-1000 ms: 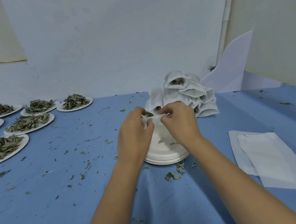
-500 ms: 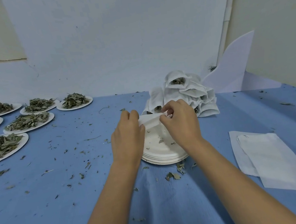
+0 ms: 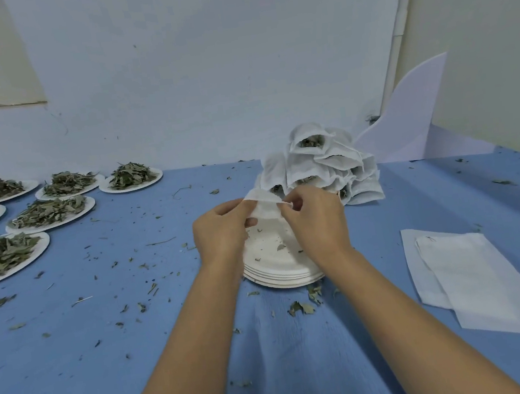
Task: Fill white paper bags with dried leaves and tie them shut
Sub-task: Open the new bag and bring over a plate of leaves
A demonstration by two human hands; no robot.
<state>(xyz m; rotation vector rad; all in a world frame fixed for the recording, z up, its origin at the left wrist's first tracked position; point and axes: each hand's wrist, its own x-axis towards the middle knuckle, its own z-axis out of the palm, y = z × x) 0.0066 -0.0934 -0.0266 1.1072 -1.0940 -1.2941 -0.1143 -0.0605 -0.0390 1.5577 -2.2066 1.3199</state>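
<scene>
Both hands at frame centre, above a stack of white plates (image 3: 282,273). Left hand (image 3: 220,231) has fingers curled round the left edge of a white bag (image 3: 265,207), thumb against its front. Right hand (image 3: 316,219) pinches the bag's upper right corner between thumb and fingertip. Bag is held up between them, just over the top plate, which has a few leaf crumbs on it. Filled bags piled (image 3: 321,169) right behind, upper right of centre, leaves visible in their open mouths. Leaf plates (image 3: 55,212) grouped at left edge, several of them. Flat empty bags (image 3: 481,280) at right. Blue table (image 3: 106,349) littered with leaf bits.
</scene>
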